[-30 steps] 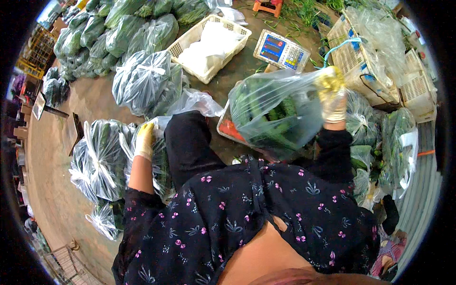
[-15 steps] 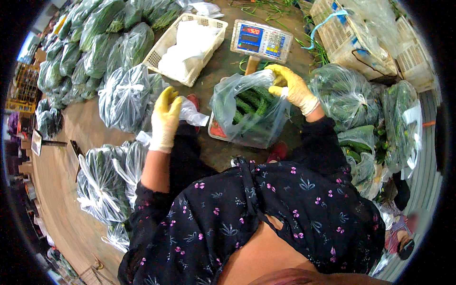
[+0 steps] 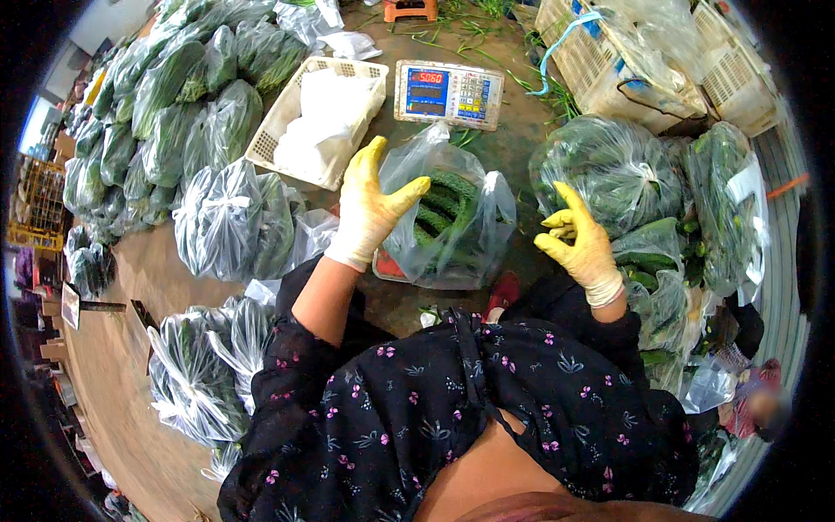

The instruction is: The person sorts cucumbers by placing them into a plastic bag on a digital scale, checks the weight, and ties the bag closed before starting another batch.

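Observation:
Long, bumpy green cucumbers (image 3: 448, 198) lie in an open clear plastic bag (image 3: 452, 265) on a weighing scale with a lit display panel (image 3: 449, 94). My left hand (image 3: 372, 207), in a yellow and white glove, is at the bag's left side with thumb and fingers spread. It overlaps the bag's edge in view, and I cannot tell if it touches it. To the right of the bag and apart from it, my right hand (image 3: 581, 248), gloved alike, has its fingers apart and nothing in them. A red part of the scale (image 3: 389, 264) shows under the bag's left side.
A cream crate (image 3: 365, 109) holding white plastic bags stands left of the panel. Tied bags of cucumbers (image 3: 226, 222) surround me on the left, with another full bag (image 3: 609, 174) on the right. Stacked crates (image 3: 600, 65) stand far right, and an orange stool (image 3: 410, 10) farther ahead.
My right hand has let go of the bag's rim and drawn right, toward me. My left hand has moved right to the bag's side. The display's digits have changed.

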{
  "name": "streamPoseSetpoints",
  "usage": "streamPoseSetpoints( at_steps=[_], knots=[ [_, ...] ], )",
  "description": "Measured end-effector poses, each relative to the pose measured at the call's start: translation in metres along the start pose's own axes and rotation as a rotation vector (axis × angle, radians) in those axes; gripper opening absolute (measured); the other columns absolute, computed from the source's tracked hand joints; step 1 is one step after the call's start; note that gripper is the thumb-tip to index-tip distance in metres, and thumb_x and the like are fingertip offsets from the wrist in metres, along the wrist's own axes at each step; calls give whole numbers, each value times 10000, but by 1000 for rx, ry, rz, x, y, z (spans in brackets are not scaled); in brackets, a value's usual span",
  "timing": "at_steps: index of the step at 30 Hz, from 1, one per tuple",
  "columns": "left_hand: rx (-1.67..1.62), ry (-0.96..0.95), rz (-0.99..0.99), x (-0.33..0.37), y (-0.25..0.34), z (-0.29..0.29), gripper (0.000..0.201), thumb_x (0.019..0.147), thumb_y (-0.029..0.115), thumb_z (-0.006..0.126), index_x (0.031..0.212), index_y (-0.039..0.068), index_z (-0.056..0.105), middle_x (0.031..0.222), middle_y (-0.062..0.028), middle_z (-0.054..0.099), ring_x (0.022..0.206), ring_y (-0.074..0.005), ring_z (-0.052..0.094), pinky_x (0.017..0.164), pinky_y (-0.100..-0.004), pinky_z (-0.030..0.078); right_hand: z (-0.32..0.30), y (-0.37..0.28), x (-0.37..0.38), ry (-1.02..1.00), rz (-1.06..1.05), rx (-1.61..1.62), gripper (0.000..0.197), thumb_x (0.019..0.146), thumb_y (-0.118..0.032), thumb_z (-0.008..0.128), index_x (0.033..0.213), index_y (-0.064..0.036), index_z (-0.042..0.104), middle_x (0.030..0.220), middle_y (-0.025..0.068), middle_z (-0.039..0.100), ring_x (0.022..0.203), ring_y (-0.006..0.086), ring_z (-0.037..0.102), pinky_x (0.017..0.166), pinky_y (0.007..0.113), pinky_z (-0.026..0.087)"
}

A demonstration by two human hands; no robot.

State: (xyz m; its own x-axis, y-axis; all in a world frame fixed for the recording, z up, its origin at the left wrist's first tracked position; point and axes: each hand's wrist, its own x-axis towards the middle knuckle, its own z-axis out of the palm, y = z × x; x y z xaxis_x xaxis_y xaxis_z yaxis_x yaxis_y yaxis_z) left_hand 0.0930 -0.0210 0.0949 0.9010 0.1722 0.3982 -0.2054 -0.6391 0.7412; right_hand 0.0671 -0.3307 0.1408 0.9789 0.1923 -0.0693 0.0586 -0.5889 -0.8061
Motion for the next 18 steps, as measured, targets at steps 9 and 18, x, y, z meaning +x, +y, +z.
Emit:
streamPoseSetpoints(
  at_steps=[9,18],
  knots=[
    [52,-300,-134,39,-12,40,424,716,291,706,996,-4,585,812,-103,631,745,-234,608,719,-311,479,89,-20,73,-9,-145,-401,631,722,-433,642,1260,-177,433,819,148,641,741,340,620,667,409,488],
    [-796,-438,-587,-12,7,-19,195,868,214,528,757,55,542,591,-10,528,473,-88,456,441,-210,338,30,-15,53,-247,167,1418,342,893,-228,485,1134,10,530,682,-9,518,472,52,339,512,208,366]
  ],
)
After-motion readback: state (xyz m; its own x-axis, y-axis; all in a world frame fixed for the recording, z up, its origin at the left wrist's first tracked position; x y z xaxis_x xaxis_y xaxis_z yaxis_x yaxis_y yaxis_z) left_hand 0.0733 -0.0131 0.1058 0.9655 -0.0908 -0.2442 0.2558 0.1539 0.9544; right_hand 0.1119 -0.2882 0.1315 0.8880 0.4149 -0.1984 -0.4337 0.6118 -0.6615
